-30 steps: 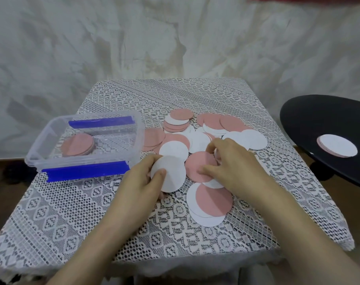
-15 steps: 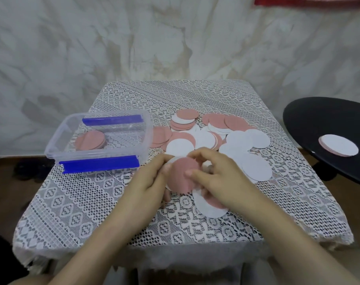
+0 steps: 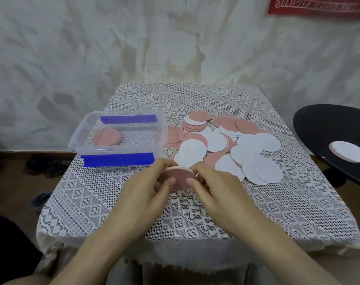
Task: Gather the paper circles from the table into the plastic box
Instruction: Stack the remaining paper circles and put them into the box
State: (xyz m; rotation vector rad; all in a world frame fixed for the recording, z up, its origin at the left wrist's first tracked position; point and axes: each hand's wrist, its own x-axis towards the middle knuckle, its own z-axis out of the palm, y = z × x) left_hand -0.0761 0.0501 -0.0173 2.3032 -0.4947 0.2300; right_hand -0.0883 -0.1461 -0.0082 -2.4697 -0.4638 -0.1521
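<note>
Fingers (image 3: 168,183) of both hands are clamped on one small stack of circles (image 3: 179,177), pink face up. Thumbs press its near edge and the other fingers curl round the far rim.

Left hand (image 3: 142,194) and right hand (image 3: 218,190) face each other, forearms coming in from the bottom edge and meeting over the middle of the table (image 3: 195,214). The stack sits low over the lace cloth, near the box's front right corner; whether it touches the cloth, cannot tell.

Counts:
- Plastic box (image 3: 76,140): one, clear and open-topped, at the table's left, with two blue latches, front (image 3: 118,159) and back (image 3: 128,119).
- Pile in the box (image 3: 107,137): one, pink on top, sheets not countable.
- Loose circles (image 3: 257,167): well over a dozen, pink and white, overlapping right of the box; exact number hidden by the overlaps.
- Black round top (image 3: 319,128): one, far right, apart from the table, bearing one short pile (image 3: 348,154), white over pink.
</note>
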